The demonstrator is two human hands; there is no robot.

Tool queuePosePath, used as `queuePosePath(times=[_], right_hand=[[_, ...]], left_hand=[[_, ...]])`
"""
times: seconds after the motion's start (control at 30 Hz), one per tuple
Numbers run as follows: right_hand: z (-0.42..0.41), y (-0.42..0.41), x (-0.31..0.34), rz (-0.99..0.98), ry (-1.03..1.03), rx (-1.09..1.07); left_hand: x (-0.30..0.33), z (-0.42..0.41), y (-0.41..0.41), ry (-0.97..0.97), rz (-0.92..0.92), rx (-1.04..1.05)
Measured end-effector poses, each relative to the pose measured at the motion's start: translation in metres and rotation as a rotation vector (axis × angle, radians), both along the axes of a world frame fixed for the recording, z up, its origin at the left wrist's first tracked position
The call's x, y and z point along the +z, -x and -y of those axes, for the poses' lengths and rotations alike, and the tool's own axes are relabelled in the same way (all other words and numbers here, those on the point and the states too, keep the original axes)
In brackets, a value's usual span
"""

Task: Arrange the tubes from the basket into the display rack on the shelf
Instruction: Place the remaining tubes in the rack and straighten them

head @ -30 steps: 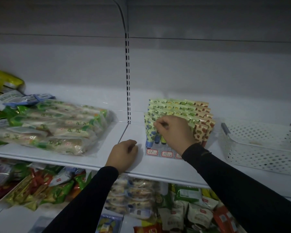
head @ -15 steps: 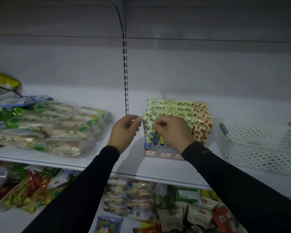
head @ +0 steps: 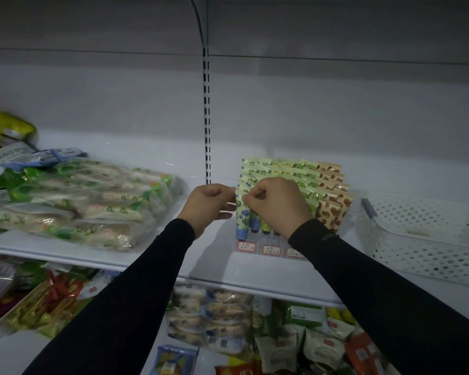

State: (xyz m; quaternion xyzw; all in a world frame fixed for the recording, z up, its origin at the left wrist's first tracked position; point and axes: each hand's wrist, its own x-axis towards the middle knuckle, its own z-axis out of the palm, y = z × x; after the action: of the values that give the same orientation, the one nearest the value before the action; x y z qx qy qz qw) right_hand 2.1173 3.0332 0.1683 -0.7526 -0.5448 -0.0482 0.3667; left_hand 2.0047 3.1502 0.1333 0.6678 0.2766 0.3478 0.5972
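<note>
Head view: printed tubes [head: 293, 182] standing cap-down in stepped rows of the display rack [head: 271, 249] on the white shelf [head: 217, 269], blue-green at left, orange at right, right hand [head: 278, 205] fingers pinching the front tube [head: 241, 217] top, left hand [head: 207, 203] fingers curled at its edge, grip unclear, white perforated basket [head: 423, 239] at right.

Nothing here is sharp enough for me to read. Three small red-bordered price labels [head: 267, 249] sit on the front lip of the display rack [head: 271, 240], at about 6 o'clock from my right hand [head: 278, 205]; they carry handwriting, but it is too blurred to make out. The tubes [head: 243, 219] show printed patterns and no legible words. Packets on the lower shelf [head: 325, 350], toward 5 o'clock, bear small red tags I cannot read either.
</note>
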Motion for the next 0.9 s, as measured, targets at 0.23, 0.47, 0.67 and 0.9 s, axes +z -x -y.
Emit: queuePosePath(times=[0.23, 0.47, 0.67, 0.9], right_hand=[[-0.002, 0.002, 0.004, 0.060, 0.036, -0.006], [0.000, -0.001, 0.002, 0.065, 0.031, -0.046], [0.001, -0.003, 0.000, 0.033, 0.018, -0.018], [0.002, -0.012, 0.009, 0.047, 0.045, 0.016]], left_hand=[[-0.007, 0.006, 0.002, 0.005, 0.040, 0.001], [-0.012, 0.012, 0.004, -0.015, 0.009, -0.021], [-0.017, 0.021, 0.008, -0.069, 0.005, -0.101], [-0.023, 0.028, -0.001, -0.424, -0.162, 0.114]])
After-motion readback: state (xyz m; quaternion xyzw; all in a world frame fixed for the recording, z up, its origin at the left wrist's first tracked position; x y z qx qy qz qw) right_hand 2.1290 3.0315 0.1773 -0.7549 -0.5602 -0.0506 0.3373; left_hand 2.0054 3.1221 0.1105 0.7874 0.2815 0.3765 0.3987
